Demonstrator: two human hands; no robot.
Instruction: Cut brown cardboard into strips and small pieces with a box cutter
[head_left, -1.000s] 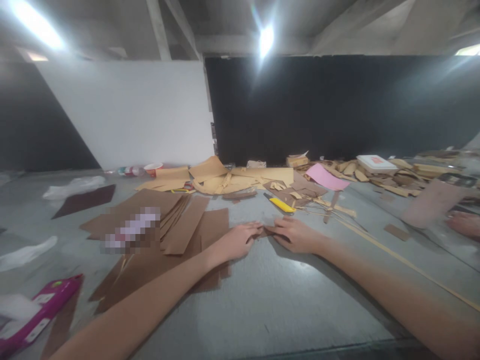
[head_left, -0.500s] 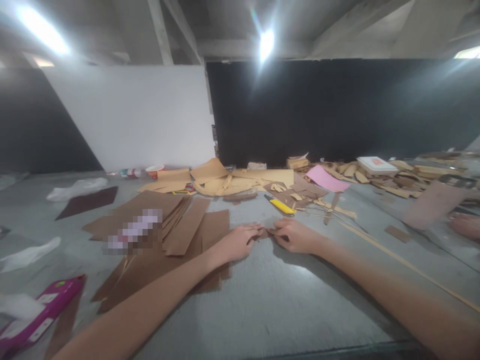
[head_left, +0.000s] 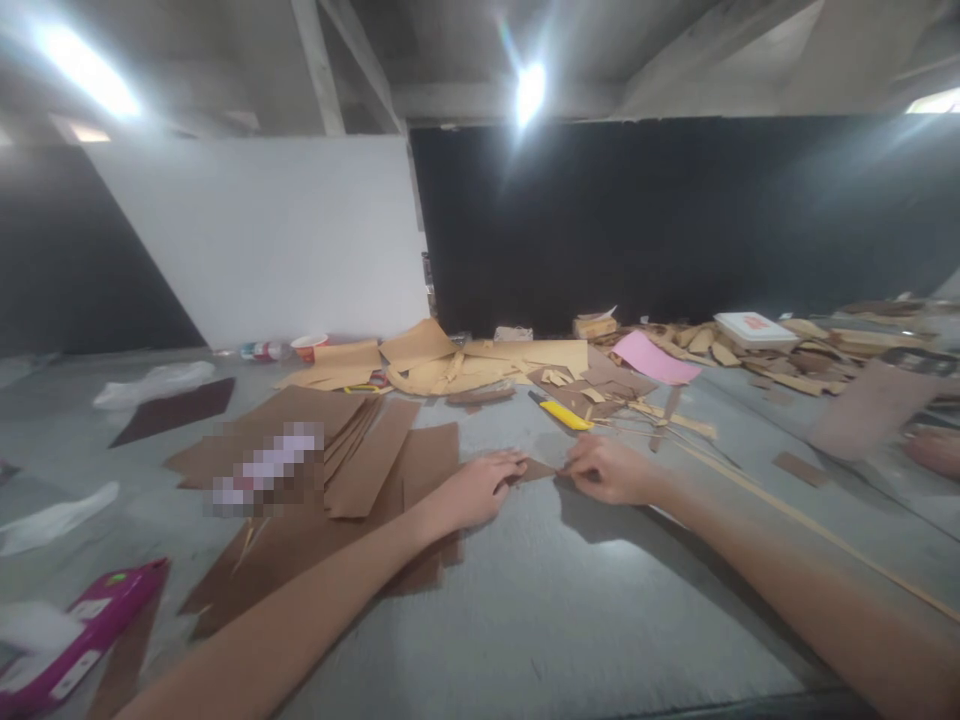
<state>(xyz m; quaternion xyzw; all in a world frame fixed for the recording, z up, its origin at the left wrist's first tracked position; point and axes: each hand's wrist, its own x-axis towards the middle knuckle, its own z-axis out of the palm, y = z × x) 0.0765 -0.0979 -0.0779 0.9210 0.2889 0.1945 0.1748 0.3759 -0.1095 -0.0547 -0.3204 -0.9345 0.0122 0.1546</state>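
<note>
A small brown piece of sheet material (head_left: 538, 469), paper or thin board, lies on the grey table between my two hands. The fingers of my left hand (head_left: 484, 487) are held together and press its left end down. At its right tip, the thumb and fingers of my right hand (head_left: 606, 470) are closed in a pinch. Just beyond that hand is a yellow utility knife (head_left: 564, 413). Beside my left forearm sits a stack of larger brown sheets (head_left: 375, 462), partly covered by the arm.
Yellow-tan offcuts (head_left: 517, 358), a pink sheet (head_left: 655, 357) and a white box (head_left: 756, 330) lie along the back. A long thin strip (head_left: 810, 530) runs past my right forearm. A magenta tool-like object (head_left: 82, 640) sits at front left, and a paper cup (head_left: 309, 346) stands behind.
My right hand has shifted slightly to the right, and more of the small brown piece shows between the hands. My left hand stays nearly in place.
</note>
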